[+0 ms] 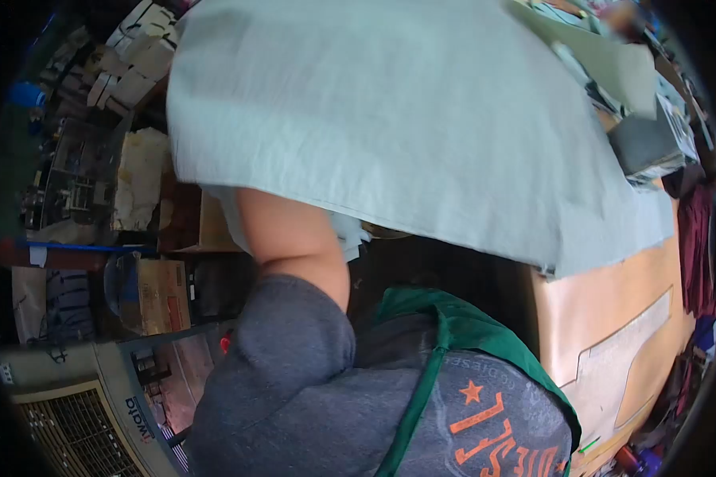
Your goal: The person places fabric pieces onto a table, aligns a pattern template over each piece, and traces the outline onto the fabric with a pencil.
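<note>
A large pale blue-grey sheet (390, 119), fabric-like and blurred by motion, spreads across the upper middle of the head view. My bare left forearm (290, 226) rises from a dark grey sleeve and passes under the sheet's lower edge. The sheet covers my left hand, so its fingers and anything in them are hidden. My right hand cannot be made out anywhere. A smeared skin-toned shape (624, 20) shows at the top right; I cannot tell what it is. The sheet's right end lies over a tan cardboard-like surface (597, 310).
On the right stand a grey box (652, 143) and hanging dark red cloth (696, 254). To the left are a cardboard box (163, 296), stacked pale pieces (139, 63) and a grilled machine (79, 433). My green apron (485, 326) hangs across my chest.
</note>
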`<state>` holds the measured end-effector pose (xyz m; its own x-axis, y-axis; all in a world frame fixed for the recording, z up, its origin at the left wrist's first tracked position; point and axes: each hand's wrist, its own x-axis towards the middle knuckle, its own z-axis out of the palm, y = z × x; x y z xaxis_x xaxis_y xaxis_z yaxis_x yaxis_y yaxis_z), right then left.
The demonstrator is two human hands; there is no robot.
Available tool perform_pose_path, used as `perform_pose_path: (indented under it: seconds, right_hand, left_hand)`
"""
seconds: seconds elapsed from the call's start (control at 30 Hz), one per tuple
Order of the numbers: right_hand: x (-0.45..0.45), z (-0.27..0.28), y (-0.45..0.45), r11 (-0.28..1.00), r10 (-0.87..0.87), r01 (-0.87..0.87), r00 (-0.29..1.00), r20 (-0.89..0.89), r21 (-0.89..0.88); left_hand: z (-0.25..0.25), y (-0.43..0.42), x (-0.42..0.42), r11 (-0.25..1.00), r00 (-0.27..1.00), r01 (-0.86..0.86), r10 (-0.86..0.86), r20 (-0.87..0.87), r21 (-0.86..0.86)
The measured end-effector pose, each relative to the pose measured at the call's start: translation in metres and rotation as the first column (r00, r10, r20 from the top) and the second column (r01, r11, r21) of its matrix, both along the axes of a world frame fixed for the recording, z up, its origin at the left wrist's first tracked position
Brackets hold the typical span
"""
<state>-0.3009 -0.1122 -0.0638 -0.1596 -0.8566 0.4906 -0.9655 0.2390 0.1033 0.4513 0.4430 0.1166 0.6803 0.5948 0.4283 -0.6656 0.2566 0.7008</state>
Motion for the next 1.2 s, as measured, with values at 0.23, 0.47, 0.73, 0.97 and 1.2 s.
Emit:
perform_pose_path:
  seconds: [0.23, 0.47, 0.73, 0.97, 1.2]
  right_hand:
    - [-0.019, -0.008, -0.008, 0.998, -0.055, 0.055, 0.998, 0.026, 0.008]
    - [-0.003, 0.009, 0.005, 0.961, -0.233, 0.229, 0.972, 0.01, 0.155]
    - [0.021, 0.017, 0.016, 0.958, -0.277, 0.267, 0.955, 0.101, 0.104]
    - [0.018, 0.009, 0.021, 0.977, -0.212, 0.209, 0.967, 0.142, 0.036]
    - [0.025, 0.011, 0.03, 0.988, -0.153, 0.157, 0.965, 0.213, -0.003]
  left_hand:
    - [-0.097, 0.244, -0.069, 0.531, 0.517, -0.359, 0.797, -0.31, 0.767]
    - [-0.183, 0.339, -0.176, 0.302, 0.086, 0.35, 0.932, -0.352, 0.887]
    - [-0.049, 0.204, -0.102, -0.291, 0.445, -0.18, 0.828, 0.342, 0.94]
    - [0.015, -0.287, -0.15, 0.123, 0.67, 0.01, -0.737, 0.085, 0.992]
    - [-0.057, -0.421, -0.238, -0.38, 0.699, -0.142, -0.693, -0.18, 0.914]
